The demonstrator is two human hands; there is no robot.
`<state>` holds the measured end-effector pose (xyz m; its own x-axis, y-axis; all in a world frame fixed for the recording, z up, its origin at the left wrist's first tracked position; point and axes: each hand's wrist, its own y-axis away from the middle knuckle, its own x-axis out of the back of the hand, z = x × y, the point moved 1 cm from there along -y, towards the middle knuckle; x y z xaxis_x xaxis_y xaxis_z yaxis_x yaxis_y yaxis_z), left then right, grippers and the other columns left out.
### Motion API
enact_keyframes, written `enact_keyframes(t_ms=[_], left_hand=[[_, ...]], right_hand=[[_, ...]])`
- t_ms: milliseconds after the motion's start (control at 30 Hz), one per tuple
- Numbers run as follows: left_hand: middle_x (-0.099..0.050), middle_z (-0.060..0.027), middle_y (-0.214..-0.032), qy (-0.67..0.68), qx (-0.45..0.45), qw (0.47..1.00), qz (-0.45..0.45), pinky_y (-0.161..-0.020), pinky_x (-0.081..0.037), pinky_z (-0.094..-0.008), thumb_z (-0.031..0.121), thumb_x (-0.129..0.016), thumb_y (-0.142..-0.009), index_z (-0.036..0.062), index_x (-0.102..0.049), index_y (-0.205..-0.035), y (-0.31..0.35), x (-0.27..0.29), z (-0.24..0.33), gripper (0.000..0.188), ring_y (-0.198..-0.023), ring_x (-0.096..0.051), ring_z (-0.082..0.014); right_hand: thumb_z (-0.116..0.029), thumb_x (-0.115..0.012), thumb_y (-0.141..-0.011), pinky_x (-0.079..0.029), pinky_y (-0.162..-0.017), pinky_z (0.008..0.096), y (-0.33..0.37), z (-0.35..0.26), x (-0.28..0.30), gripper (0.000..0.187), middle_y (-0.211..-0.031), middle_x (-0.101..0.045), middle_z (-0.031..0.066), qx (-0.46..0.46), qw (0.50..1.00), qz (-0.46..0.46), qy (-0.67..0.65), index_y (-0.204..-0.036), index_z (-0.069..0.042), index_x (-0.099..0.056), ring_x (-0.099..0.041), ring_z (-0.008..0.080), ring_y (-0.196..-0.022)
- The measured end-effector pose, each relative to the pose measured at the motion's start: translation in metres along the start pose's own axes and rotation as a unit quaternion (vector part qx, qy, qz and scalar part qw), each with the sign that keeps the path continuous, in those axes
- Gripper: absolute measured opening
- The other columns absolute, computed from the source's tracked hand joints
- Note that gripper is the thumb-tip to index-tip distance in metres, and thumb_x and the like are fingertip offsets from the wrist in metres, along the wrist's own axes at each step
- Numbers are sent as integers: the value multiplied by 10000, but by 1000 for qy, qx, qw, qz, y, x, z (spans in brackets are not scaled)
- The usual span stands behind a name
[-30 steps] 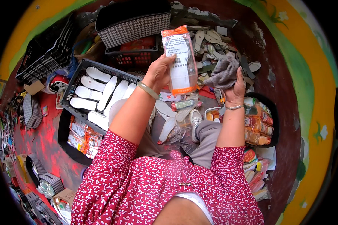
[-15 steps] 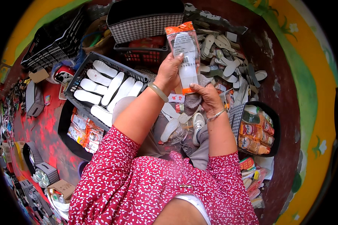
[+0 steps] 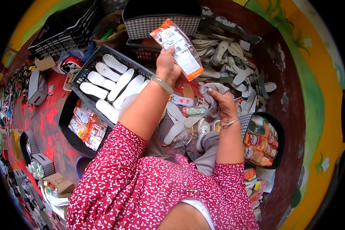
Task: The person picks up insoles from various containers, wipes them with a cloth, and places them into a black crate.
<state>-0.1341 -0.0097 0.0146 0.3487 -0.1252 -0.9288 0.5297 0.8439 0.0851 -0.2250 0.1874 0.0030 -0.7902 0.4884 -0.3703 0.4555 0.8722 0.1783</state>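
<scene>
Your packet (image 3: pixel 179 49): clear, glossy plastic. Your rag (image 3: pixel 210 100): rough, fuzzy cloth, matt. Crate (image 3: pixel 131 60) beside you: dark hard plastic. Insoles (image 3: pixel 122 85): matt, smooth-looking. Your shirt (image 3: pixel 142 188): printed cloth. Your thin bangle (image 3: pixel 230 123): shiny, metal-looking. Box (image 3: pixel 60 183): matt cardboard.

One view, from left camera on person's head. Looks down past red shirt (image 3: pixel 111 191), which is closest, filling bottom. Very wide: round rim, black corners, straight lines bend. Arms (image 3: pixel 137 111) reach up. Left hand (image 3: pixel 168 68), right hand (image 3: pixel 227 105) farther off. Floor (image 3: pixel 50 128) farthest down; painted wall (image 3: pixel 326 115) curves along right.
</scene>
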Motion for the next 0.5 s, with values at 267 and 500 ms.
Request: enact_keyframes(t_ms=[267,500], left_hand=[[-588,-166,-941,66,51,995,-53,-805,-481,-456,-8,-419,-794,-20,-503,-1037,-4,23,5,258,-860,-592,-297],[-531,-175,-1101,45,-60,996,-37,-924,-431,-472,-45,-412,-851,-25,-411,-1107,48,57,141,257,-1011,-551,-305]], right_hand=[[-119,-651,-803,-522,-662,273,-20,21,36,223,-913,-659,83,-90,989,114,-12,-974,23,-629,-644,162,-768],[-140,-607,-847,-524,-726,285,18,22,24,203,-946,-660,79,-79,987,138,-22,-988,6,-622,-643,169,-821]])
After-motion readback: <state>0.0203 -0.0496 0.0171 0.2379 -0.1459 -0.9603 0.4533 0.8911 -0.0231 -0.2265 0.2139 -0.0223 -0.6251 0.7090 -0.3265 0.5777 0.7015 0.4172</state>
